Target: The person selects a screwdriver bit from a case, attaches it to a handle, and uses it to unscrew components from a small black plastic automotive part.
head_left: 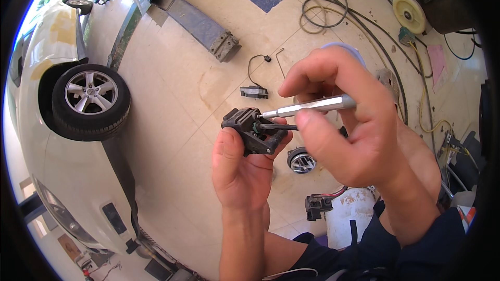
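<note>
In my left hand (239, 177) is a black plastic car part (249, 119), gripped between thumb and fingers. A black cable (281, 126) comes out of its side toward my right hand. My right hand (359, 130) is closed around a silver screwdriver (317, 106), held almost level. The screwdriver's thin tip meets the upper right side of the part, near where the cable leaves it. Whether it sits in a screw is too small to tell. Below my right hand, on the floor, lies a round chrome-and-black car emblem (302, 161).
A pale car with an alloy wheel (91, 96) stands at the left. On the tiled floor lie a small wired part (254, 92), hoses (325, 13) and a long metal beam (192, 21). A black connector (317, 206) sits by a worn white container (346, 213) near me.
</note>
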